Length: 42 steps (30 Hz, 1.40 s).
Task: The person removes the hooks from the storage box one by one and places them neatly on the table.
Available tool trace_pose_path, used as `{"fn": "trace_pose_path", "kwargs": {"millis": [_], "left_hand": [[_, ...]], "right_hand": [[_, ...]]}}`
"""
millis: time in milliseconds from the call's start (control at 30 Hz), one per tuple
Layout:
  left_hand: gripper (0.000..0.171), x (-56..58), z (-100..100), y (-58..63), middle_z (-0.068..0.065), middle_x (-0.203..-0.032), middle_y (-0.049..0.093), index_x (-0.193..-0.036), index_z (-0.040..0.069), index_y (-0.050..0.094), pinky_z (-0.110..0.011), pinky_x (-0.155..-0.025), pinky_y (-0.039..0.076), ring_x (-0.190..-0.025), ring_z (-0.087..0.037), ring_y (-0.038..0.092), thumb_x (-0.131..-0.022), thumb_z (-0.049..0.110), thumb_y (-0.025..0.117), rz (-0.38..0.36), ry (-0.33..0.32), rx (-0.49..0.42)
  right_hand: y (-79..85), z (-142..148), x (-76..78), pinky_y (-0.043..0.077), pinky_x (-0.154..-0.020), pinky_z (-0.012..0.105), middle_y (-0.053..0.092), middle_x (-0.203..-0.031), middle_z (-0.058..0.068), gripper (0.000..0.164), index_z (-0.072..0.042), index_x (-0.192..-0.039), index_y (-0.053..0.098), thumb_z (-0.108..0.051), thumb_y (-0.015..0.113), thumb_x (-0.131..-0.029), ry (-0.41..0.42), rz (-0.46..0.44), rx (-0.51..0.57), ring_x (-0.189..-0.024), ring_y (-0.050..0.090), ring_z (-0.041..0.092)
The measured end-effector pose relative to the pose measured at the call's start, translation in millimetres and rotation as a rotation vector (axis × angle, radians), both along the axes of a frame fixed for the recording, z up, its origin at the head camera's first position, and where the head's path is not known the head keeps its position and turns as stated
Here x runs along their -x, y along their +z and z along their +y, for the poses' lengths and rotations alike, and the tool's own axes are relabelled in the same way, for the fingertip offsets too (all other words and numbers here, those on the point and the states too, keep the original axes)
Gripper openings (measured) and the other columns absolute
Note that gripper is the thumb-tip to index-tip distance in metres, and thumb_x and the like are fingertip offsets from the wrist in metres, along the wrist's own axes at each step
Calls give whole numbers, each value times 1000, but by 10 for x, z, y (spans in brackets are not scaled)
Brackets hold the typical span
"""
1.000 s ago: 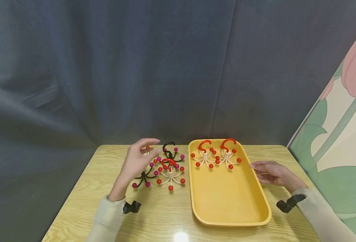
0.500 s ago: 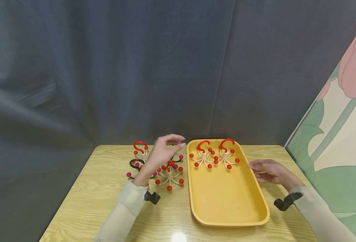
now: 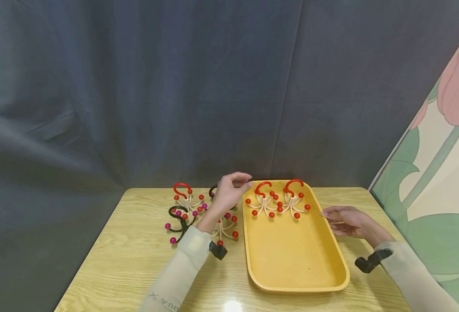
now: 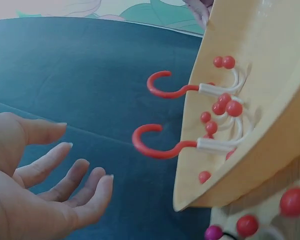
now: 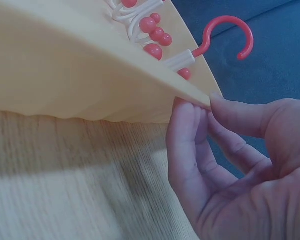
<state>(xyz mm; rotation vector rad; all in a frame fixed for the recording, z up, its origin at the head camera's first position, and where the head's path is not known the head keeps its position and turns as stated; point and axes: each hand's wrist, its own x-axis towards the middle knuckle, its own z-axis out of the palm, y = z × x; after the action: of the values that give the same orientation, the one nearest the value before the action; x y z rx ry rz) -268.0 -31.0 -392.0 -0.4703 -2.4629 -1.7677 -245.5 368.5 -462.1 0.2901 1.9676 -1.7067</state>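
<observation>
My left hand (image 3: 229,195) is over the back left corner of the yellow tray (image 3: 292,260), empty, its fingers relaxed and apart in the left wrist view. Two hook hangers stand inside at the tray's back: a left white hanger with a red hook (image 3: 264,203) and a right one (image 3: 292,203), each with several curved arms tipped with red balls. My right hand (image 3: 346,222) pinches the tray's right rim, thumb on top and fingers beneath, as the right wrist view shows.
Left of the tray, more hangers stand on the wooden table (image 3: 116,255): a black one with magenta balls (image 3: 182,224), a white one with a red hook (image 3: 186,200), and two more partly behind my left arm. A dark curtain (image 3: 214,95) hangs behind.
My left hand has moved right, from above the hangers on the table to the tray's back left corner. The right hand stays at the rim.
</observation>
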Motion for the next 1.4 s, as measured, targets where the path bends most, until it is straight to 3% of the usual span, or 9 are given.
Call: {"fn": "trace_pose_path", "kwargs": {"millis": [333, 700, 1033, 1400], "left_hand": [[29, 67, 310, -155, -14, -127, 73, -128, 9, 74, -39, -96, 61, -115, -27, 70, -100, 15, 73, -92, 66, -83], [23, 202, 474, -405, -10, -113, 76, -118, 4, 78, -32, -90, 62, -103, -21, 75, -97, 10, 75, -158, 136, -138], [14, 272, 547, -491, -8, -106, 75, -107, 9, 82, -24, -74, 58, -93, -15, 71, -95, 6, 76, -177, 196, -147], [13, 296, 598, -503, -9, -102, 77, -105, 7, 83, -25, -75, 60, -89, -15, 72, -94, 3, 76, -181, 209, -140]], "right_hand": [[-9, 24, -13, 66, -78, 32, 78, -93, -3, 18, -12, -118, 71, -23, 68, -104, -7, 4, 13, -81, 76, 12], [0, -19, -1, 66, -77, 32, 78, -93, -3, 24, -9, -123, 68, -24, 67, -104, 8, 1, 18, -80, 76, 11], [14, -1, 10, 66, -78, 33, 79, -93, -3, 21, -10, -122, 69, -23, 68, -104, 0, -6, 28, -80, 77, 12], [9, -13, -17, 66, -76, 30, 77, -92, -3, 18, -11, -120, 70, -22, 67, -105, -1, -3, 29, -79, 75, 10]]}}
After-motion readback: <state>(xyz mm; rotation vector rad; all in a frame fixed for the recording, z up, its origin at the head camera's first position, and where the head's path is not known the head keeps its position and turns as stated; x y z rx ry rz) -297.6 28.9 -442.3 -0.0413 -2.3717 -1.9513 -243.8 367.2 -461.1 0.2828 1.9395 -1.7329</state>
